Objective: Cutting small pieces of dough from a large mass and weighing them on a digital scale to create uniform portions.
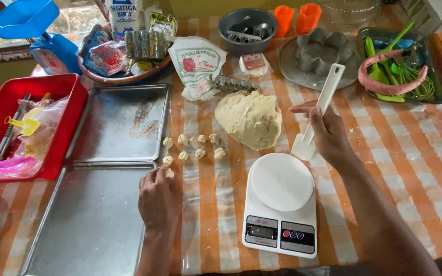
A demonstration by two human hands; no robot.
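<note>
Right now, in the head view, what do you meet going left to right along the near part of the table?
Near baking tray → left hand on a dough piece → white kitchen scale → right hand gripping a white scraper.

Left hand (159, 197) rests knuckles-up, fingers curled; right hand (328, 133) raised, fingers gripping.

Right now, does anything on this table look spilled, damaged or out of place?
Nothing stands out. The dough mound is intact, small dough pieces sit in rows, both trays lie flat, and the scale sits level.
</note>
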